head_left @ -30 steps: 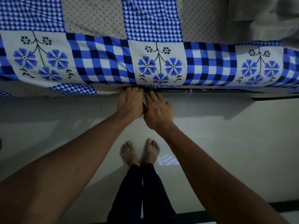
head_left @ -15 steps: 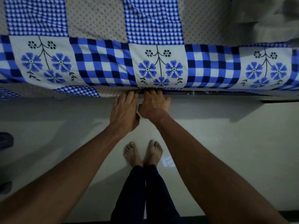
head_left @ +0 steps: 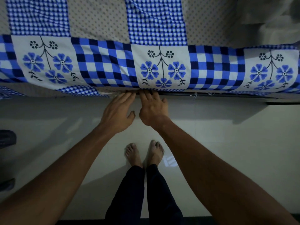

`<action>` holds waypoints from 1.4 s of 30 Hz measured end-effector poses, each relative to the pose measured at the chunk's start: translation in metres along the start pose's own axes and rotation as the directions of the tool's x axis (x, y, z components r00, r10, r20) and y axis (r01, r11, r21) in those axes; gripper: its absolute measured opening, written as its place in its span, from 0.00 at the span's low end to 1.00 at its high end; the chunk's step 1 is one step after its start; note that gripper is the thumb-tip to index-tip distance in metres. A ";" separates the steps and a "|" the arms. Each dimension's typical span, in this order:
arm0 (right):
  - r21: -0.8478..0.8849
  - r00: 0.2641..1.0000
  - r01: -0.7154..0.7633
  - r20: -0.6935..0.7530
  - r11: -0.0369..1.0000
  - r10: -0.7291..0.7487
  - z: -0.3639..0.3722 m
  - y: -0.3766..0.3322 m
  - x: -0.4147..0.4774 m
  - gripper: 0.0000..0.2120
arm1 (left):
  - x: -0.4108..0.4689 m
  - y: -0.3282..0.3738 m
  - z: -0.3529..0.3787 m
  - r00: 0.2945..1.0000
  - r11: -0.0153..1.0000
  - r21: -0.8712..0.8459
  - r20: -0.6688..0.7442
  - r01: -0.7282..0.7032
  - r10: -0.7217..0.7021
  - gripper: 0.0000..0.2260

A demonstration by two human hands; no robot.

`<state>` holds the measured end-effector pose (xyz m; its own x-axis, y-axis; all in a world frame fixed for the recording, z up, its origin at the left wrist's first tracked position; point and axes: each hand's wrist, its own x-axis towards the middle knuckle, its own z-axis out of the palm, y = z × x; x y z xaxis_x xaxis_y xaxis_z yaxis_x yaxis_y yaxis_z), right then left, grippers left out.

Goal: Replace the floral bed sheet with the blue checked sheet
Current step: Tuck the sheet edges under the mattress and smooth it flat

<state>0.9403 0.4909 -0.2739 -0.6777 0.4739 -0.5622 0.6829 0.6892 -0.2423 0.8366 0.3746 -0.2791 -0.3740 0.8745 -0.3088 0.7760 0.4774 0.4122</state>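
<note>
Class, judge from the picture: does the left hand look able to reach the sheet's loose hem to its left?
Probably yes. The left hand is open at the bed edge, the hem hangs along that same edge, and nothing lies between them.

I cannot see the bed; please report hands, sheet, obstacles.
Left hand open, fingertips at lower edge of blue checked sheet. Right hand open, fingertips under that edge. Sheet spread and draped. No obstacle seen.

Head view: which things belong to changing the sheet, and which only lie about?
Job: blue checked sheet; left hand and right hand, fingers at its hanging edge.
Lying about: dark object on the floor at left; pale crumpled cloth at top right.
</note>
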 end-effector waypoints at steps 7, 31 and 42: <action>0.104 0.992 -0.124 -0.003 0.987 0.125 -0.008 -0.025 0.006 0.26 | -0.005 -0.034 -0.013 0.998 0.989 0.130 -0.008 0.066 -0.066 0.29; 0.192 0.930 -0.289 -0.177 0.938 0.323 0.018 -0.111 0.017 0.21 | 0.022 -0.071 -0.039 0.980 0.997 0.081 0.198 -0.011 -0.005 0.28; -0.013 0.963 -0.262 -0.060 0.965 0.261 0.016 -0.121 0.026 0.28 | -0.021 -0.114 -0.032 0.971 0.970 0.022 -0.012 -0.240 0.240 0.34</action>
<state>0.8449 0.4110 -0.2717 -0.4913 0.6695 -0.5571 0.8331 0.5479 -0.0763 0.7397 0.3044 -0.2927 -0.1823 0.9646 -0.1907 0.8540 0.2514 0.4556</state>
